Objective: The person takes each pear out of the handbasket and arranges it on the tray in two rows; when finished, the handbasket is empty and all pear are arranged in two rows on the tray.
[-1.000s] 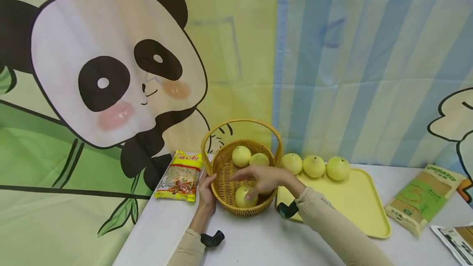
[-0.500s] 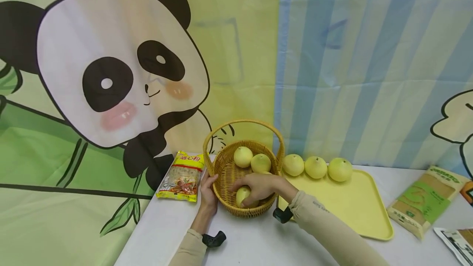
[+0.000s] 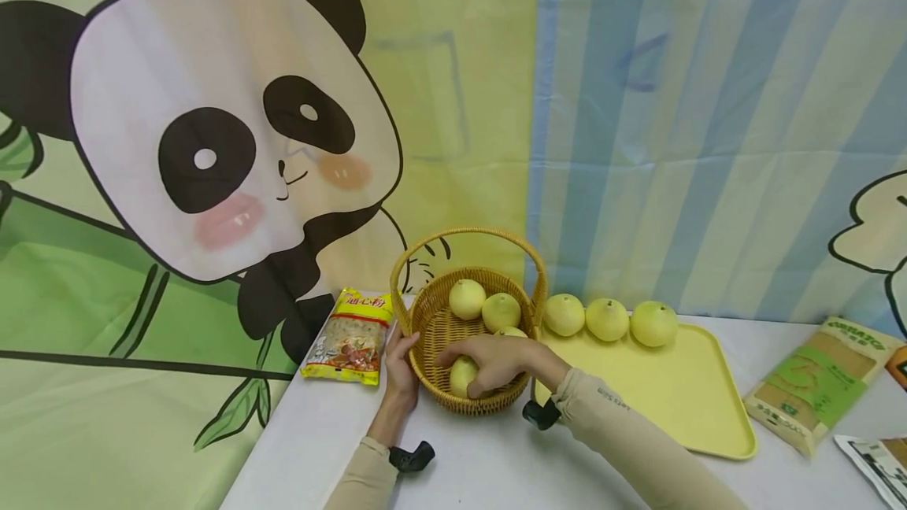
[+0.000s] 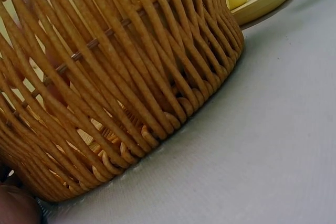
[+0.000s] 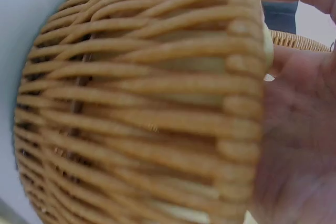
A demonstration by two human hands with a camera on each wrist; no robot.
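Observation:
A wicker basket (image 3: 435,341) with a tall arched handle stands on the table. My left hand (image 3: 401,372) holds its left side, thumb at the rim by the handle's foot. In the left wrist view, woven canes (image 4: 131,66) fill the upper left and a bit of finger (image 4: 18,205) shows below. My right hand (image 3: 496,360) reaches inside, its fingers curled over a round pale-yellow fruit (image 3: 463,376) at the front, partly covered by the hand. More such fruits (image 3: 467,299) lie behind it. From the right wrist, the basket wall (image 5: 152,98) hides most of the grasp.
Right of the basket is a yellow tray (image 3: 680,392) with three similar fruits (image 3: 606,319) along its back edge. A food packet (image 3: 349,337) lies to the left. On the far right are a green-and-brown package (image 3: 815,384) and a white-edged packet (image 3: 875,463).
My right hand has lowered from above the front fruit and its fingers have closed over it. The fruit has shifted slightly left. My left hand stays at the basket's side.

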